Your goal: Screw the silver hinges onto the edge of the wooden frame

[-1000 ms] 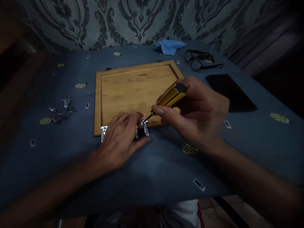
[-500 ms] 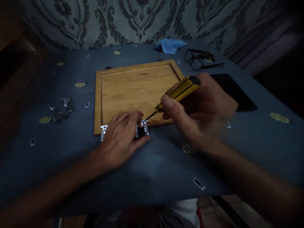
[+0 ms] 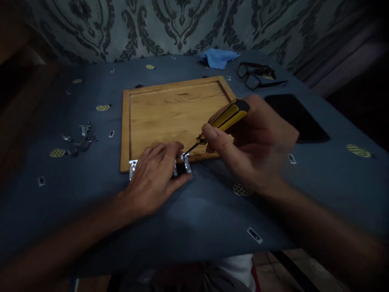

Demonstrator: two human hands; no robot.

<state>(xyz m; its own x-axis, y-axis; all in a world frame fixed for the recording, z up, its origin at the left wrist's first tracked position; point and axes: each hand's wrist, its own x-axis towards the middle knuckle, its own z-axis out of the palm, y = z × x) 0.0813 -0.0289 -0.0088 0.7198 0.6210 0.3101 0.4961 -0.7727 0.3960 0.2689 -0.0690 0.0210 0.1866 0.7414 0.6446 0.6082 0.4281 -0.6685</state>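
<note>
A framed wooden panel (image 3: 170,109) lies on the dark blue table. Along its near edge sit shiny metal clips (image 3: 187,164), with something black between them. My left hand (image 3: 153,174) is wrapped over these metal parts, fingers on the panel's edge and thumb along the near side; it hides much of what it holds. My right hand (image 3: 252,142) grips a yellow and black screwdriver (image 3: 229,115), its tip down on the rightmost metal clip. Small holes show in the panel's edge right of that clip.
Loose metal pieces (image 3: 82,140) lie on the table (image 3: 194,227) at the left. A blue cloth (image 3: 219,59) and eyeglasses (image 3: 252,81) rest at the back right. Beyond my right hand is a flat black sheet (image 3: 298,117). A patterned wall (image 3: 179,28) rises behind the table.
My right hand and the screwdriver handle have shifted slightly left, with the tip still at the same metal clip. My left hand has stayed in place.
</note>
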